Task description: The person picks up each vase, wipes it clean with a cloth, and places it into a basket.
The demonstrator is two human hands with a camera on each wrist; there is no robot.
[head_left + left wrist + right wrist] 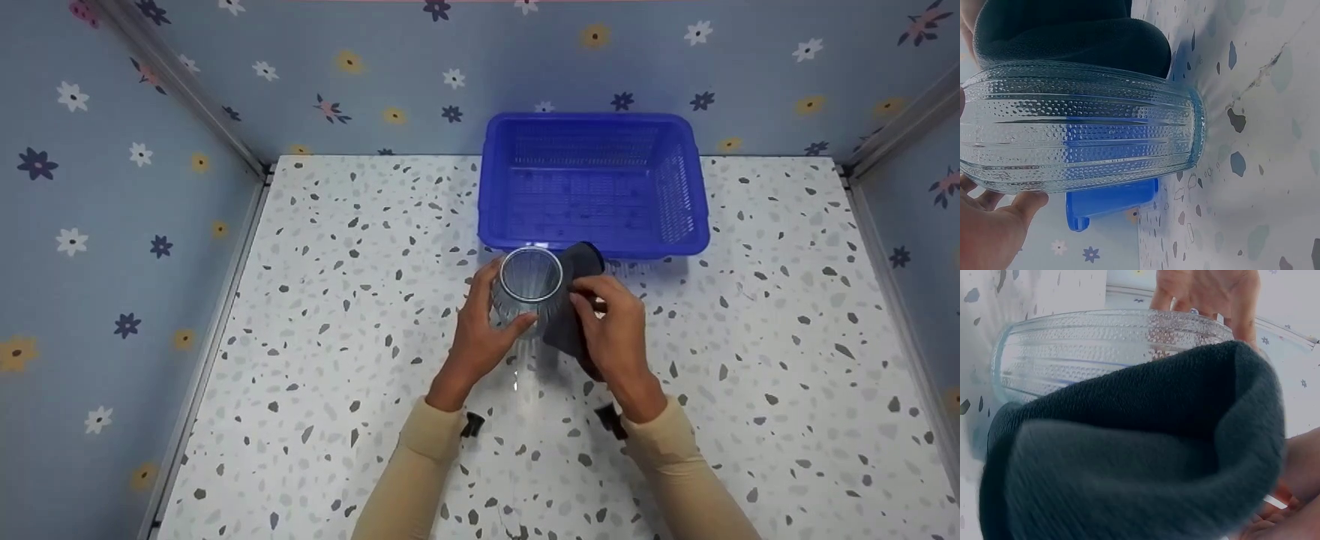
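Observation:
A clear ribbed glass vase (529,289) with a dimpled surface stands upright on the table in front of the basket. My left hand (484,330) grips it near the top, thumb on the near side and fingers round the far left. On its right side, my right hand (616,322) pinches a dark grey cloth (568,319) between thumb and fingertips. In the left wrist view the cloth (1072,45) lies along the vase (1095,129). The right wrist view shows the cloth (1129,455) folded over and covering part of the vase (1084,343).
A blue plastic basket (592,249) with perforated walls stands behind the vase, near the back wall. The speckled white table (360,300) is bounded by flowered blue panels (420,75) at the back and both sides.

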